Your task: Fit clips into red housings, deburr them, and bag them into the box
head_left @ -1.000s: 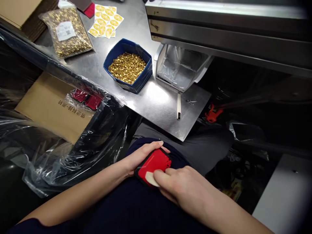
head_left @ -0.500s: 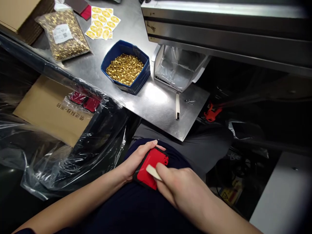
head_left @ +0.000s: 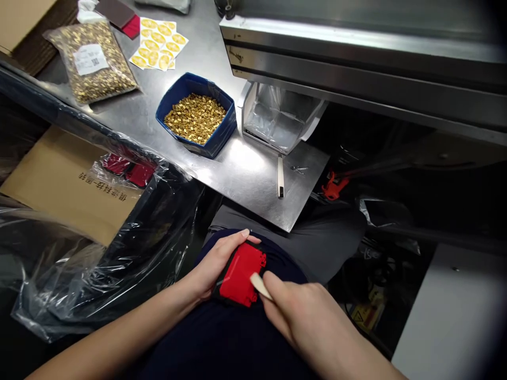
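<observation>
My left hand (head_left: pixel 216 261) is wrapped round a flat red plastic part (head_left: pixel 238 274) with a black underside, held over my lap. My right hand (head_left: pixel 304 311) pinches a small cream-coloured blade-like tool (head_left: pixel 259 285), its tip resting on the part's right edge. Both hands are closed. A blue bin (head_left: pixel 216 140) of small brass pieces (head_left: pixel 194 117) stands on the steel table (head_left: pixel 245 169) ahead of me.
A sealed bag of brass pieces (head_left: pixel 93 60) and a yellow sticker sheet (head_left: pixel 158 42) lie at the table's far left. A clear-lined white tray (head_left: pixel 277 119), a white tool (head_left: pixel 280 179), a cardboard sheet (head_left: pixel 63 182) and more red parts (head_left: pixel 127 169) under plastic film sit nearby.
The cream tool's tip has slid from the red part's lower left corner across to its right edge. My view has shifted a little to the right.
</observation>
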{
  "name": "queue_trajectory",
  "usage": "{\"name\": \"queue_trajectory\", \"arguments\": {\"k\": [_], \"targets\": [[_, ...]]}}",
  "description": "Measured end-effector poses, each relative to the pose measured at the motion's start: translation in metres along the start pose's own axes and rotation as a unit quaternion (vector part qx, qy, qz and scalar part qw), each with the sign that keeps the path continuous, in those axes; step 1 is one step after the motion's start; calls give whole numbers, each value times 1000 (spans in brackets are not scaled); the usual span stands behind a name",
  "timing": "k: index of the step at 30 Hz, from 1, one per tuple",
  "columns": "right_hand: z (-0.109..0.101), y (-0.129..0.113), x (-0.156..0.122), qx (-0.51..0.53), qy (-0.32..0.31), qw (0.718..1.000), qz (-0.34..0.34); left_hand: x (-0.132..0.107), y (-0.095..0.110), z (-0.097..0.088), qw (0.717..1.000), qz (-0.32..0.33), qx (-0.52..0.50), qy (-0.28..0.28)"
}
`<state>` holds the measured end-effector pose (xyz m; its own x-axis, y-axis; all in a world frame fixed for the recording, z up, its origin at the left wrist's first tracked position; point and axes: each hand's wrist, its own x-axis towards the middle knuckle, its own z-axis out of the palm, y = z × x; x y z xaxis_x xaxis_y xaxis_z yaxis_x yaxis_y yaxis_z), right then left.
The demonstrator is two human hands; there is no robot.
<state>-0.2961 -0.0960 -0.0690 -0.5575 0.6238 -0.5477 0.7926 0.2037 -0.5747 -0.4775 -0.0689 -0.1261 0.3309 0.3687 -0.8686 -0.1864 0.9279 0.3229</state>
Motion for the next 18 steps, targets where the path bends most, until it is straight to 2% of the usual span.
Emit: {"name": "queue_trajectory", "arguments": {"k": [3, 4, 5, 7, 9, 10, 12, 15, 16, 18], "targets": [[-12, 2, -4, 47, 29, 993, -104, -1, 4, 2, 999, 8, -11, -31], [-17, 7, -5, 71, 60, 989, -111, -1, 4, 0, 999, 5, -27, -37], [-21, 15, -3, 90, 99, 987, -90, -1, 4, -3, 998, 4, -49, -40], [-29, 39, 10, 95, 180, 979, 15, -1, 1, -13, 993, 10, -103, -56], [-33, 65, 41, 41, 226, 967, 112, -3, -3, -26, 983, 26, -151, -105], [-34, 76, 63, 22, 232, 964, 129, -5, -6, -32, 975, 36, -168, -138], [-36, 86, 112, -5, 251, 960, 122, -10, -10, -43, 964, 55, -173, -196], [-48, 82, 166, -43, 291, 950, 106, -18, -16, -54, 958, 76, -157, -230], [-55, 82, 172, -55, 309, 944, 106, -19, -18, -56, 956, 79, -160, -233], [-68, 90, 162, -80, 342, 930, 110, -18, -21, -61, 950, 88, -190, -231]]}}
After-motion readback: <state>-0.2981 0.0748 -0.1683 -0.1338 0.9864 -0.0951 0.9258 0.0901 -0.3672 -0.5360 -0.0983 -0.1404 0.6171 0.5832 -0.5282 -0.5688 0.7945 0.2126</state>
